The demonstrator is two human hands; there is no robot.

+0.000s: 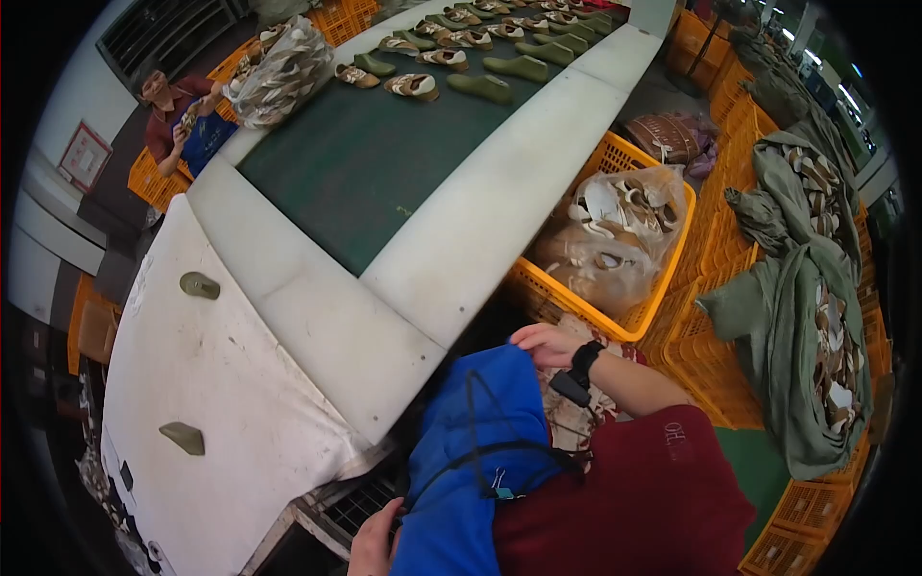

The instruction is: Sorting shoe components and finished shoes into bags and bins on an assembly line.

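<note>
A blue apron (461,384) covers my front over a dark red shirt. My right hand (549,344), with a black band and small box at the wrist, pinches the apron's far edge beside the conveyor corner. At the bottom of the view, my left hand (375,542) has its fingers bent against the apron's left edge; its palm is partly cut off. A black cable (471,446) loops over the apron, next to a teal binder clip (501,488). Two olive shoe lasts, one farther (200,285) and one nearer (182,438), lie on the white-covered table (230,384) at left.
A green conveyor belt (355,173) with white borders carries shoe uppers (413,86) and lasts (480,88). At right, an orange crate (634,331) holds bagged uppers (615,230), near stacked crates and green cloth (768,336). A co-worker (178,115) handles an upper at far left.
</note>
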